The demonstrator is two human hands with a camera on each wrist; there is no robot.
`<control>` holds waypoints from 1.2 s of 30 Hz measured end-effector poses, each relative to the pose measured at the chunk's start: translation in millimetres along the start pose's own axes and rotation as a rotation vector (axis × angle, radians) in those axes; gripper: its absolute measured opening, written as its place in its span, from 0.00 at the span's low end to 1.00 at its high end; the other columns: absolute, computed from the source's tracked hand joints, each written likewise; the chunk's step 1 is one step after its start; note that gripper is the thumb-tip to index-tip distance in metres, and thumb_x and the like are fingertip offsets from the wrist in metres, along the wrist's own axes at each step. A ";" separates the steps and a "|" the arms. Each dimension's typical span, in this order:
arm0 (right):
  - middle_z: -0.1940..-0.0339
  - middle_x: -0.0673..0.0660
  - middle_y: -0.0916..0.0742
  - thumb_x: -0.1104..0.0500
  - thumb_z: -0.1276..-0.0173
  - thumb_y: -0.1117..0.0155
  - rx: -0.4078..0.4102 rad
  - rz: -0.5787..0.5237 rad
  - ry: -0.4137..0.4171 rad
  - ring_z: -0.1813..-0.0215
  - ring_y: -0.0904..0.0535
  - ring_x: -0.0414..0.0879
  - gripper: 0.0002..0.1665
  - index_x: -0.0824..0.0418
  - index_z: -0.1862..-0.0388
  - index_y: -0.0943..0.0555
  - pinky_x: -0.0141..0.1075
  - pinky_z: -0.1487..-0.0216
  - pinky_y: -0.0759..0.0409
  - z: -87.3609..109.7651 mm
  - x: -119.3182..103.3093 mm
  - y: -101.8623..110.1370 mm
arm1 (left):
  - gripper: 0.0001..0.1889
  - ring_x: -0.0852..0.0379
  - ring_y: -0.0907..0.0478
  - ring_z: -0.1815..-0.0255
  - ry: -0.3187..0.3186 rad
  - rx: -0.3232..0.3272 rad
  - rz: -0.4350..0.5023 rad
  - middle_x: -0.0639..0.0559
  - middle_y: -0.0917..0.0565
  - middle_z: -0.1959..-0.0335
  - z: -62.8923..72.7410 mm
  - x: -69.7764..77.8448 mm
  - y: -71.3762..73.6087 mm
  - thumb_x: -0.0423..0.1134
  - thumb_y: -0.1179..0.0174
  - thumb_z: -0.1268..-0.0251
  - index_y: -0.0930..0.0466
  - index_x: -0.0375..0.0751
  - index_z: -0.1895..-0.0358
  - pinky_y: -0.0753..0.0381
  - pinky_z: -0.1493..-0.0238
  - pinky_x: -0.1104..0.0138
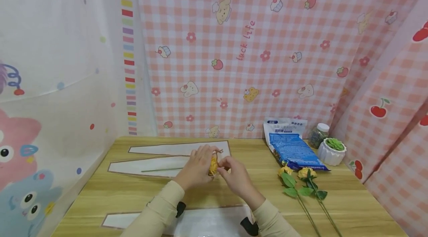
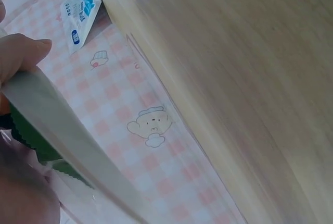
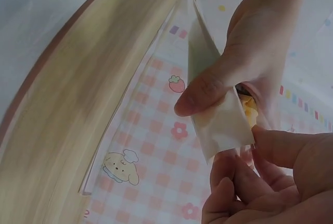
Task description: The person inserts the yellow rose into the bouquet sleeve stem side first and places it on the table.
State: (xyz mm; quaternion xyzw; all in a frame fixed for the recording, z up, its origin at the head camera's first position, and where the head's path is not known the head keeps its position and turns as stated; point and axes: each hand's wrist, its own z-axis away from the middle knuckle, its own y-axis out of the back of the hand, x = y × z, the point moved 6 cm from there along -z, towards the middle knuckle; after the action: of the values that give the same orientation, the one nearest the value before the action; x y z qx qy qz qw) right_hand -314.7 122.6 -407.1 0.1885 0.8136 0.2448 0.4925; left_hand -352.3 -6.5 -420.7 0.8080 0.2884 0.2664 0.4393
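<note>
A yellow rose (image 1: 213, 166) lies between my hands, its green stem (image 1: 160, 170) running left over a white tapered sheet. My left hand (image 1: 198, 164) grips the rose with white paper (image 3: 221, 125) folded round it, the thumb pressing on the paper. Yellow petals show inside the fold in the right wrist view. With thumb and fingers, my right hand (image 1: 235, 175) pinches the paper's edge beside the bloom. In the left wrist view a green leaf (image 2: 31, 133) shows behind the paper strip (image 2: 73, 135).
Brown-edged tapered white sheets (image 1: 150, 150) lie at the back left, another sheet (image 1: 214, 222) at the front. Two yellow roses (image 1: 307, 172) lie on the right. Behind them are a blue and white bag (image 1: 294, 148), a lidded jar (image 1: 318, 135) and a white succulent pot (image 1: 331, 154).
</note>
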 end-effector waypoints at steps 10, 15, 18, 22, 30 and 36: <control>0.65 0.57 0.13 0.69 0.32 0.33 0.057 0.018 -0.042 0.65 0.18 0.44 0.05 0.63 0.65 0.20 0.34 0.67 0.21 -1.4 0.3 4.7 | 0.48 0.49 0.27 0.49 0.068 0.061 -0.098 0.48 0.25 0.46 3.4 -4.9 4.1 0.46 0.19 0.56 0.38 0.42 0.31 0.33 0.53 0.56; 0.65 0.57 0.13 0.70 0.32 0.33 0.076 0.030 -0.017 0.64 0.17 0.47 0.05 0.62 0.65 0.20 0.34 0.67 0.21 -1.9 -3.1 6.0 | 0.50 0.49 0.25 0.48 0.089 0.092 -0.114 0.47 0.23 0.46 4.5 -6.2 4.3 0.46 0.18 0.57 0.39 0.41 0.31 0.31 0.52 0.54; 0.65 0.56 0.13 0.71 0.32 0.34 0.084 0.040 -0.003 0.62 0.18 0.48 0.06 0.62 0.64 0.20 0.33 0.67 0.22 -2.0 -4.8 6.8 | 0.51 0.48 0.25 0.47 0.082 0.100 -0.106 0.45 0.23 0.46 4.4 -4.2 5.0 0.45 0.18 0.57 0.41 0.40 0.30 0.31 0.52 0.52; 0.66 0.55 0.14 0.71 0.32 0.34 0.086 0.043 0.005 0.63 0.20 0.46 0.06 0.62 0.63 0.20 0.32 0.70 0.25 -2.2 -4.7 6.5 | 0.50 0.49 0.26 0.48 0.074 0.113 -0.114 0.45 0.23 0.43 3.9 -2.5 5.8 0.43 0.18 0.56 0.42 0.40 0.30 0.31 0.52 0.52; 0.67 0.54 0.14 0.70 0.32 0.34 0.098 0.026 0.022 0.65 0.22 0.45 0.06 0.62 0.63 0.20 0.32 0.72 0.28 -1.8 -5.7 4.6 | 0.51 0.49 0.27 0.49 0.036 0.145 -0.138 0.45 0.24 0.45 4.2 0.0 6.6 0.43 0.19 0.57 0.40 0.38 0.29 0.31 0.55 0.54; 0.62 0.56 0.13 0.70 0.32 0.34 0.085 -0.003 0.008 0.58 0.18 0.50 0.05 0.62 0.62 0.20 0.35 0.64 0.24 0.1 -5.5 0.6 | 0.52 0.49 0.27 0.49 0.035 0.142 -0.132 0.45 0.24 0.45 5.0 0.1 4.9 0.48 0.17 0.58 0.39 0.37 0.30 0.32 0.56 0.55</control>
State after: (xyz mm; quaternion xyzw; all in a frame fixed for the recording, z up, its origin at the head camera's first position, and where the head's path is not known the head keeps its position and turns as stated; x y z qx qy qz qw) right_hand -312.1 120.1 -402.9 0.2071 0.8256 0.2103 0.4809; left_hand -347.7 -11.4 -418.8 0.8115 0.3669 0.2300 0.3923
